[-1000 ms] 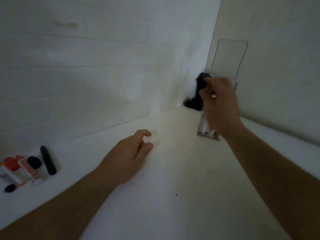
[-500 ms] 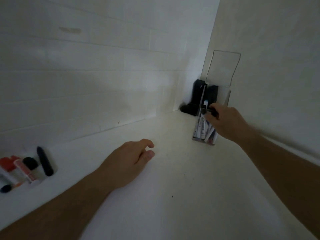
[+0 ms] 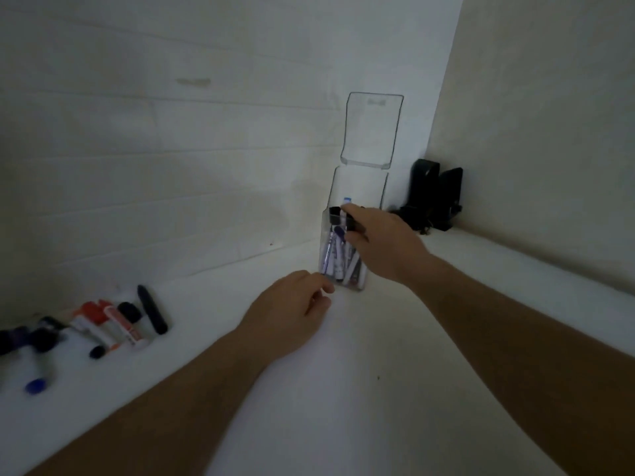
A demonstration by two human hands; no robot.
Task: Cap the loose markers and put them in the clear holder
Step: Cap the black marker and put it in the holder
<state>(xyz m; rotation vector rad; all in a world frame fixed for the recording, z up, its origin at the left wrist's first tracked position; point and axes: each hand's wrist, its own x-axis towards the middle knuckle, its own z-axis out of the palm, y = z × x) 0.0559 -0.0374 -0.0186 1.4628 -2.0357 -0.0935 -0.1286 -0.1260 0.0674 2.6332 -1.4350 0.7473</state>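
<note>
The clear holder (image 3: 369,187) stands near the wall corner, its tall back panel rising above a pocket with several markers (image 3: 338,259) inside. My right hand (image 3: 381,242) is at the pocket's rim, fingers pinched on the black cap of a marker (image 3: 338,216) that sits partly in the pocket. My left hand (image 3: 292,310) rests on the white surface with loosely curled fingers, holding nothing, its fingertips right by the holder's lower left corner. Loose markers (image 3: 113,324) with red, black and blue caps lie at the far left.
A black object (image 3: 436,197) sits in the corner behind and to the right of the holder. White walls close in at the back and right. A separate black marker (image 3: 153,309) lies at the right end of the loose pile.
My right hand has come down from above the holder and lowered the black-capped marker into the pocket. My left hand has slid forward to the holder's base.
</note>
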